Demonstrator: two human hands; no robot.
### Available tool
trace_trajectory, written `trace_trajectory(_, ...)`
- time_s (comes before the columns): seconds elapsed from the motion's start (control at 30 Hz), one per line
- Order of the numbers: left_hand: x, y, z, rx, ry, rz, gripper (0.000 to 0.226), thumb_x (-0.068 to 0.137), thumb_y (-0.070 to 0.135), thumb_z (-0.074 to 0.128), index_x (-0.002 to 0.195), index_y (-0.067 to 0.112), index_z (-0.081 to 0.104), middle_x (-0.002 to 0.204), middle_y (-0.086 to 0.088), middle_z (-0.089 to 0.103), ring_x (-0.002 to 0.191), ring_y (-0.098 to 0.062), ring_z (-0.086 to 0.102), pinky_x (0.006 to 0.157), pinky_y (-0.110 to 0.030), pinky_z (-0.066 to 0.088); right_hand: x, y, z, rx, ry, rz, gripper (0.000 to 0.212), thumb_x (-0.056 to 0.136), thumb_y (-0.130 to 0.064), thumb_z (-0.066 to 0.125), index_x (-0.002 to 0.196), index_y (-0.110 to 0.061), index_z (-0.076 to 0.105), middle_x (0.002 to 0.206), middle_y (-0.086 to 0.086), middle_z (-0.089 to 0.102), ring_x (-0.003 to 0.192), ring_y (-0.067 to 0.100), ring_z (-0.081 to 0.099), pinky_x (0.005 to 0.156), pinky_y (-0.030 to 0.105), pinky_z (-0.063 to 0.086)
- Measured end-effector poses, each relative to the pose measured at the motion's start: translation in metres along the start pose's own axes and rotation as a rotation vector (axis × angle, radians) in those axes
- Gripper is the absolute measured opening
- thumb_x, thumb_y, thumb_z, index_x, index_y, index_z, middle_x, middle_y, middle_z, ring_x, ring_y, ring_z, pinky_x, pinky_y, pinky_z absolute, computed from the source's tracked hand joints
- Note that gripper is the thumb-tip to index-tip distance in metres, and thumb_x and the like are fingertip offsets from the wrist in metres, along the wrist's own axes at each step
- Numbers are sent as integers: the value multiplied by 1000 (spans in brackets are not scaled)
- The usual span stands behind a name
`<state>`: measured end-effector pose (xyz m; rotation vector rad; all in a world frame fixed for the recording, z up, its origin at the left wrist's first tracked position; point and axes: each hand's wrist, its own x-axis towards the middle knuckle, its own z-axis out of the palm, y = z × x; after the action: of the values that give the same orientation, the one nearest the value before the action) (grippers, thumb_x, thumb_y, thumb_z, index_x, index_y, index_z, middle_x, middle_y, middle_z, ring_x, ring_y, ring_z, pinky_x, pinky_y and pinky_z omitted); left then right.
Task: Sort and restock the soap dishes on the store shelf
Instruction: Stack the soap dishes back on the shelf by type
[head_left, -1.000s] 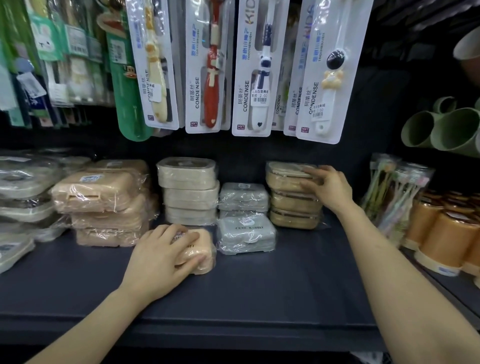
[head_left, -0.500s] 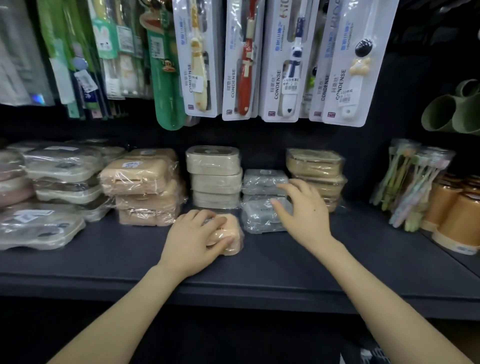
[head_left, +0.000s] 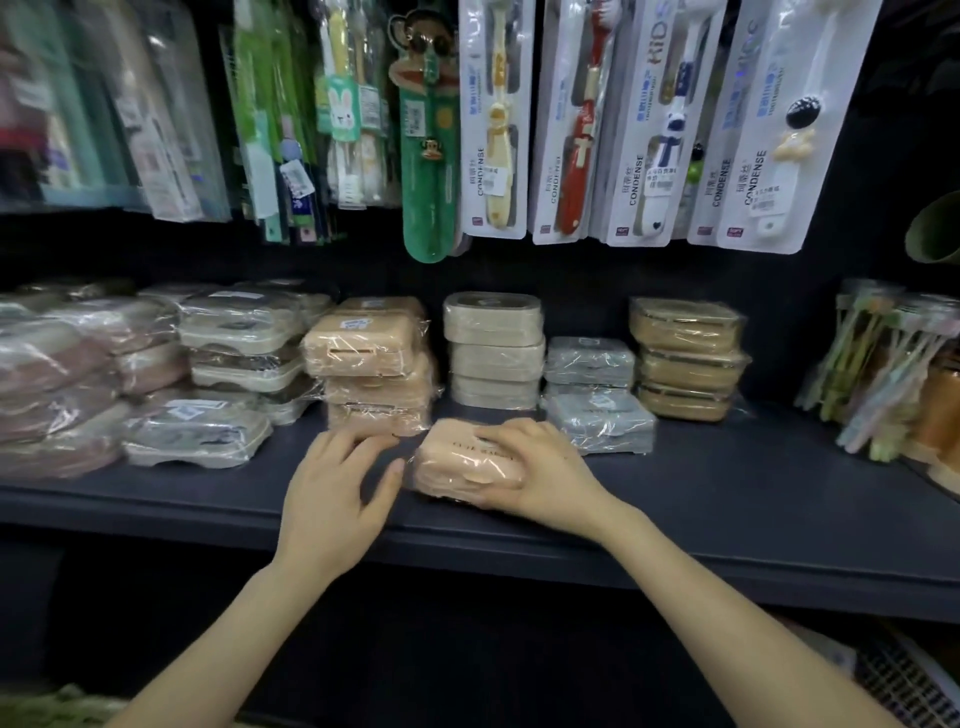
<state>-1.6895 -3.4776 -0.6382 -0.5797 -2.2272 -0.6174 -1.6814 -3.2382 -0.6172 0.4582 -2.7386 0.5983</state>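
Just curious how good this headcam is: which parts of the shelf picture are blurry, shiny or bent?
Head view: wrapped dishes at left are smeared, likely motion blur; the peach soap dish gripped by the right hand is sharper; light glints off the shrink wrap; the wide lens tilts the toothbrush cards outward; under the shelf is dark.
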Motion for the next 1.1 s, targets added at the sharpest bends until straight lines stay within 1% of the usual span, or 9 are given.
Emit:
trace_trajectory(0.2, -26, -62, -22, 100, -132, -132, 51, 89, 49, 39, 108, 12, 69, 105, -3, 63, 99, -25, 58, 84, -39, 48, -5, -26, -10, 270, 209, -18, 62, 69, -45, 81, 125, -39, 53, 121, -21, 51, 115, 7, 43, 97, 14, 30)
trace_trajectory(0.33, -36, -97, -31, 84, -248, -137, 69, 88, 67, 29, 118, 17, 66, 116, 2, 63, 111, -20, 55, 96, -32, 40, 9, -53, 0, 231, 98, -29, 61, 74, -36, 81, 127, -35, 51, 117, -30, 46, 114, -2, 36, 93, 1, 24)
trace_trajectory(0.5, -40, -108, -46, 217, -136, -85, 61, 91, 63, 31, 111, 17, 66, 106, -3, 57, 99, -22, 49, 87, -35, 33, 36, -76, 44, 123, 14, -68, 64, 76, -40, 78, 134, -26, 53, 135, -10, 47, 129, 14, 35, 106, 17, 21)
trace_trajectory(0.6, -44, -127, -57, 318, -144, -162, 64, 92, 63, 24, 123, 19, 59, 121, -13, 53, 112, -30, 47, 98, -43, 27, 52, -91, 66, 43, 7, -100, 61, 81, -41, 74, 136, -24, 54, 141, -4, 47, 132, 17, 32, 108, 17, 18)
trace_trajectory(0.67, -45, -143, -61, 349, -197, -208, 71, 93, 64, 20, 134, 18, 53, 136, -17, 48, 126, -36, 43, 109, -48, 19, 61, -98, 79, -80, 69, -112, 57, 82, -51, 65, 132, -24, 58, 135, 3, 55, 126, 27, 43, 108, 35, 35)
trace_trajectory(0.73, -44, -155, -61, 340, -250, -241, 76, 93, 67, 14, 141, 19, 48, 144, -16, 44, 134, -38, 37, 113, -53, 17, 70, -101, 88, -161, 117, -85, 61, 77, -61, 51, 124, -24, 65, 118, 10, 63, 109, 34, 56, 88, 47, 51)
trace_trajectory(0.8, -43, -161, -58, 326, -265, -251, 77, 92, 68, 10, 142, 22, 46, 148, -13, 40, 138, -37, 34, 113, -56, 20, 77, -101, 92, -216, 136, -79, 66, 74, -65, 45, 124, -28, 65, 114, 11, 63, 105, 36, 57, 81, 47, 53)
trace_trajectory(0.93, -43, -163, -52, 328, -236, -257, 67, 92, 63, 19, 140, 26, 49, 151, -10, 38, 138, -35, 34, 112, -55, 24, 82, -99, 95, -225, 102, -45, 75, 73, -72, 36, 135, -34, 54, 133, 4, 53, 123, 29, 43, 91, 44, 47)
trace_trajectory(1.1, -43, -162, -53, 333, -255, -256, 66, 90, 59, 22, 141, 25, 49, 152, -10, 36, 138, -35, 34, 111, -53, 24, 80, -98, 96, -243, 165, -81, 69, 75, -70, 43, 130, -31, 59, 126, 5, 59, 115, 31, 51, 85, 44, 52)
